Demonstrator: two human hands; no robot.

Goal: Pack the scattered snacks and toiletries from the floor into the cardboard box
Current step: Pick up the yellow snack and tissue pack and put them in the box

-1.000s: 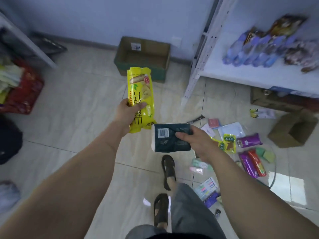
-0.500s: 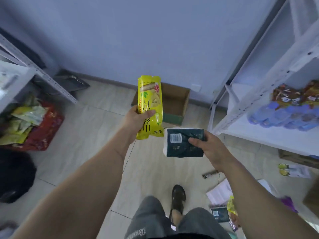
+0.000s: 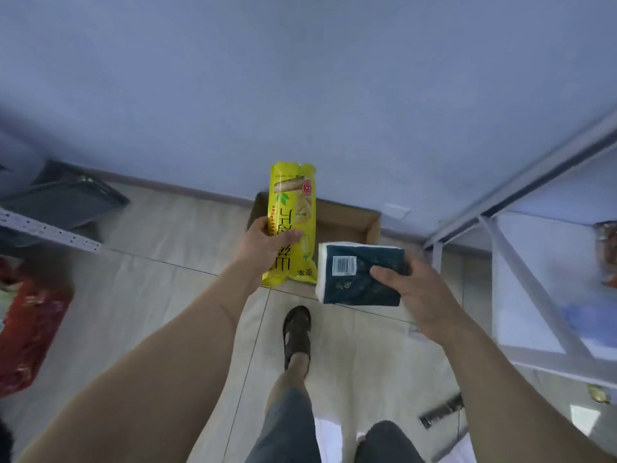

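We carry two packs above the floor.
Left hand clamps the yellow snack bag; right hand grips the dark tissue pack; cardboard box at 12 o'clock.

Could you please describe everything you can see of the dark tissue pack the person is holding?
The dark tissue pack is a soft, rectangular block in dark teal plastic wrap with faint printing and a white barcode label near its left end. White tissue shows along that end. It lies roughly level in the air, long side across the view, gripped at its right end by the right hand, thumb on top. It hangs above the tiled floor, just short of the cardboard box.
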